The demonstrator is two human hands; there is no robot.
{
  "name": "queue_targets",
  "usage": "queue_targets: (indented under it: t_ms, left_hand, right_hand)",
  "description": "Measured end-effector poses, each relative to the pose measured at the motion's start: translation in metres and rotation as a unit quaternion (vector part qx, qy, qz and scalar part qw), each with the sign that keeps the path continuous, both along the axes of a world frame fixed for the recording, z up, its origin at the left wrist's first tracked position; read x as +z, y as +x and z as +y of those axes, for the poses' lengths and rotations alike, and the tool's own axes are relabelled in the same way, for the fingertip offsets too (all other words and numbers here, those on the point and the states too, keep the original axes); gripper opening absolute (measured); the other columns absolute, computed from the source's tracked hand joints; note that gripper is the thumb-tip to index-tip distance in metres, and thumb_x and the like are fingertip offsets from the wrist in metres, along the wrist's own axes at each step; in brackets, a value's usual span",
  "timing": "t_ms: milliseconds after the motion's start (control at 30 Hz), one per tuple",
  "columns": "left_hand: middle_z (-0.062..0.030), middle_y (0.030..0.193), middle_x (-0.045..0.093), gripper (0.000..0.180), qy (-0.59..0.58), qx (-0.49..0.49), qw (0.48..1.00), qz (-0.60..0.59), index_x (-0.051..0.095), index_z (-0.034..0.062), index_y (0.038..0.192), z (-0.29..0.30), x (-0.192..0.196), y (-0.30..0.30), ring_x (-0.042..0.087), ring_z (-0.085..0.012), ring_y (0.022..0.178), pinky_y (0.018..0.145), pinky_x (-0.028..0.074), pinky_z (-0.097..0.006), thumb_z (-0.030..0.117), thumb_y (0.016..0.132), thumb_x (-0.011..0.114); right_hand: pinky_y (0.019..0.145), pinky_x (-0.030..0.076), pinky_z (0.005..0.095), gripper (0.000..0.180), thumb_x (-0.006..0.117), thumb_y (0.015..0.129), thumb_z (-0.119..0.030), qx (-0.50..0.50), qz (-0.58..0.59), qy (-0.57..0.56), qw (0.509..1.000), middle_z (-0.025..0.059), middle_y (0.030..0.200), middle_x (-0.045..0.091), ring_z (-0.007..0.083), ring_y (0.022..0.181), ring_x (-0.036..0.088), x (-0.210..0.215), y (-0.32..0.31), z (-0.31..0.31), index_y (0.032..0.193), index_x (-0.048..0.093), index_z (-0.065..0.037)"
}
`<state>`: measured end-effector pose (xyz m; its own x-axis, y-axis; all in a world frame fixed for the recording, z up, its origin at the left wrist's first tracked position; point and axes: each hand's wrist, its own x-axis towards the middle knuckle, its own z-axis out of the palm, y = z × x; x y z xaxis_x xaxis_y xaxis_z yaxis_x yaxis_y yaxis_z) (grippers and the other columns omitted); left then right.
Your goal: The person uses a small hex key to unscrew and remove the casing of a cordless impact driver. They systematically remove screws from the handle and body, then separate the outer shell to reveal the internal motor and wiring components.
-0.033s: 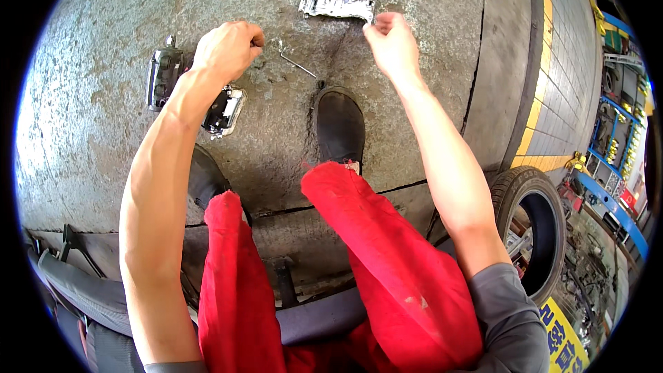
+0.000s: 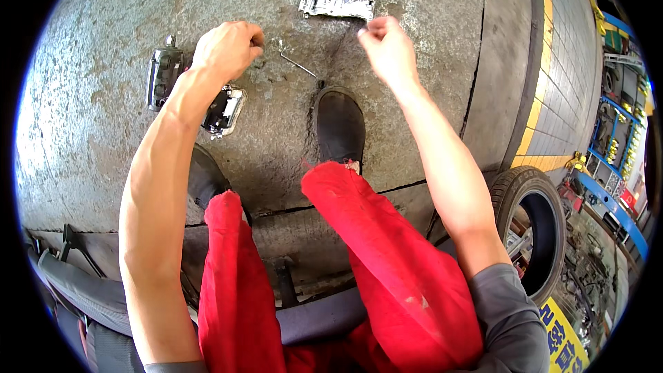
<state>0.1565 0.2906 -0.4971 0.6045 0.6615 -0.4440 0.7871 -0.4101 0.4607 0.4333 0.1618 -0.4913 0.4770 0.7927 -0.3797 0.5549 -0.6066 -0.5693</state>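
My left hand (image 2: 226, 50) hangs over the concrete floor with its fingers curled in; anything inside them is hidden. Partly behind its wrist lies a black and silver open housing (image 2: 233, 109), with a black molded part (image 2: 166, 74) to the left. At the far middle rests a long silver metal part (image 2: 338, 6), flat on the ground. Just on the near side of that part's right end is my right hand (image 2: 388, 47), fingertips drawn together and slightly blurred. I cannot make out what they pinch. A thin bent metal rod (image 2: 298, 65) lies between the hands.
My dark shoes (image 2: 340, 124) stand on the concrete (image 2: 407, 131) near the rod. At the right a tire (image 2: 507, 211) stands by a yellow sign (image 2: 563, 338). Beyond it are blue shelves (image 2: 625, 131) and a tiled strip (image 2: 577, 62).
My right hand has shifted slightly left and nearer to me, drawing away from the silver part's end. The left hand has stayed put.
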Motion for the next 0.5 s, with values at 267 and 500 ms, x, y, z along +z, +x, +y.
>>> queue_targets:
  t_ms: [267, 500]
  left_hand:
    - [-0.0131, 0.11, 0.076, 0.033, 0.025, 0.092, 0.992, -0.078, 0.072, 0.0071, 0.119, 0.01, 0.022, -0.027, 0.073, -0.0317, 0.097, 0.088, 0.055, -0.04, 0.029, 0.095, 0.069]
    - [-0.006, 0.097, 0.075, 0.033, -0.01, 0.262, 0.958, -0.119, 0.072, 0.0052, 0.122, -0.004, 0.057, -0.086, 0.065, -0.011, 0.082, 0.078, 0.051, -0.029, 0.028, 0.097, 0.07]
  right_hand:
    - [0.095, 0.051, 0.0516, 0.045, 0.081, 0.085, -0.035, 0.244, -0.121, -0.097, 0.957, 0.0207, 0.097, 0.074, 0.0398, 0.103, 0.069, 0.008, -0.072, -0.034, 0.106, 0.066, 0.002]
    - [0.093, 0.052, 0.0511, 0.032, 0.076, 0.086, -0.024, 0.21, -0.079, -0.165, 0.961, 0.0202, 0.097, 0.074, 0.0394, 0.1, 0.07, -0.005, -0.082, -0.032, 0.107, 0.066, -0.002]
